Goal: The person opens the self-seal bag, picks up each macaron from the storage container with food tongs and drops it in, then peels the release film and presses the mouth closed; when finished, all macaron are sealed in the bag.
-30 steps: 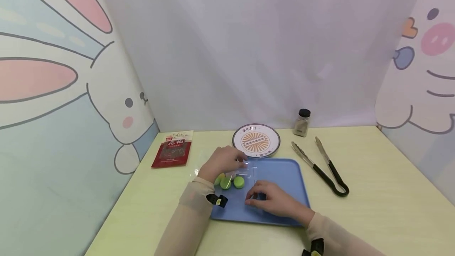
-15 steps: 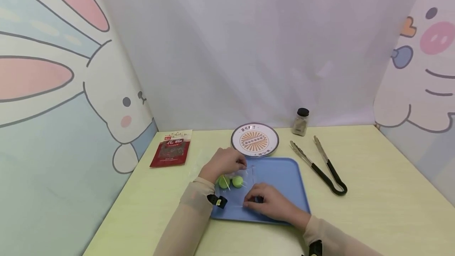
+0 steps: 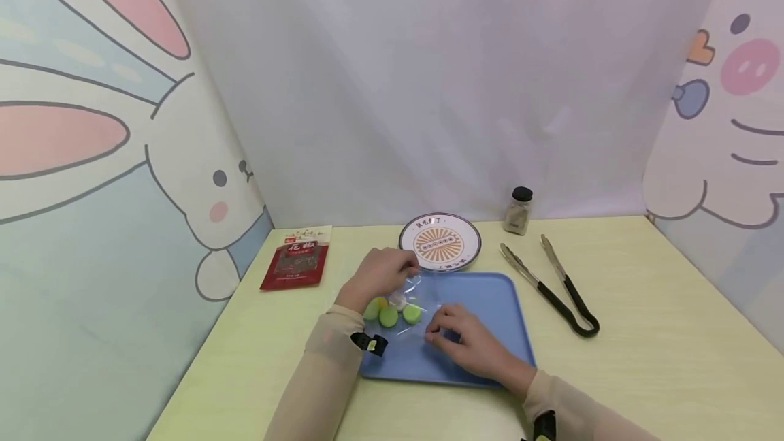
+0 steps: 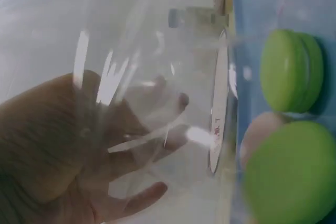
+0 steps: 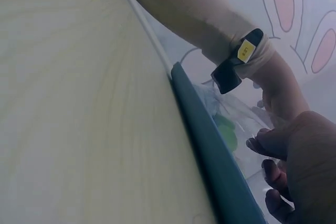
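Note:
A crinkled clear plastic bag (image 4: pixel 107 85) stretches over the left part of the blue tray (image 3: pixel 502 332). My left hand (image 3: pixel 381 272) pinches its far edge, between the tray and the plate; in the left wrist view the film lies in front of the fingers. Low over the tray's near half, my right hand (image 3: pixel 465 340) has thumb and forefinger together at the bag's near edge. Several macarons show between the hands and left of them: a green macaron (image 3: pixel 388 316), another green macaron (image 4: pixel 291 72), a pale pink macaron (image 4: pixel 260 135) and a yellow macaron (image 3: pixel 382 302).
A round patterned plate (image 3: pixel 439 242) stands just behind the tray. Metal tongs with black handles (image 3: pixel 566 305) lie spread to the right. A black-capped spice jar (image 3: pixel 518 211) is at the back, and a red spice packet (image 3: pixel 298 260) lies at the left.
My left hand has shifted slightly back and left with the plastic, whose glints have changed. The right hand stays almost in place. Macarons, tray and the other items have not moved.

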### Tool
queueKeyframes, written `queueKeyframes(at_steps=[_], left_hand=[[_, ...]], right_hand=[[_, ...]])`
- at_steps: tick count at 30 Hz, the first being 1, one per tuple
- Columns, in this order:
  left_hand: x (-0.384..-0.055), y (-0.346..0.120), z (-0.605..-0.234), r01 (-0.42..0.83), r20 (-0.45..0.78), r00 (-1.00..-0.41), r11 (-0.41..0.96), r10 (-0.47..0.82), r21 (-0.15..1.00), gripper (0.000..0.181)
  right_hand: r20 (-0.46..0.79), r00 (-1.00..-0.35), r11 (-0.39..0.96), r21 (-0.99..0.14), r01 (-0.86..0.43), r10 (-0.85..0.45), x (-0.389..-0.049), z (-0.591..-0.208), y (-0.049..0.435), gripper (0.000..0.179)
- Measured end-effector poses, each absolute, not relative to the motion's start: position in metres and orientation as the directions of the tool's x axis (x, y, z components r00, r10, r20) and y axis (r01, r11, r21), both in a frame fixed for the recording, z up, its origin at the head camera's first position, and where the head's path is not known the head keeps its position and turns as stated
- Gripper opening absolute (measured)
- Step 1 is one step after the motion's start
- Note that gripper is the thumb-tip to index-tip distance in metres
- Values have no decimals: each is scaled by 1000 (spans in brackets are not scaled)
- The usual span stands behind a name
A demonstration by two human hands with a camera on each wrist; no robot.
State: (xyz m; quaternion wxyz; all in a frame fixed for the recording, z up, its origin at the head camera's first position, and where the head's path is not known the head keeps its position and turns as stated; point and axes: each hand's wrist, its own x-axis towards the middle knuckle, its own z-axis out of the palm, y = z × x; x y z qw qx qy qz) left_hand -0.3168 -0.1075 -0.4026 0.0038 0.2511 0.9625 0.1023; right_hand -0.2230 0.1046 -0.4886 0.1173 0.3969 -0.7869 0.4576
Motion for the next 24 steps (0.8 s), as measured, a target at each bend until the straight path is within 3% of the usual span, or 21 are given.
queueKeyframes(at_steps=[7,13,19,24], left_hand=[[-315,-130,-386,437,87,-890,779,448,449,6],[-312,-151,-369,501,223,-854,630,470,593,6],[-304,-171,-346,589,409,-804,489,431,643,8],[-290,-178,-325,681,595,-732,386,333,622,6]], right_hand=[[616,-693,332,-609,-721,-374,-226,-488,104,11],[596,-755,381,-654,-654,-272,-230,-474,107,11],[722,-644,417,-519,-746,-254,-241,-446,122,18],[737,-596,412,-459,-787,-318,-248,-415,134,16]])
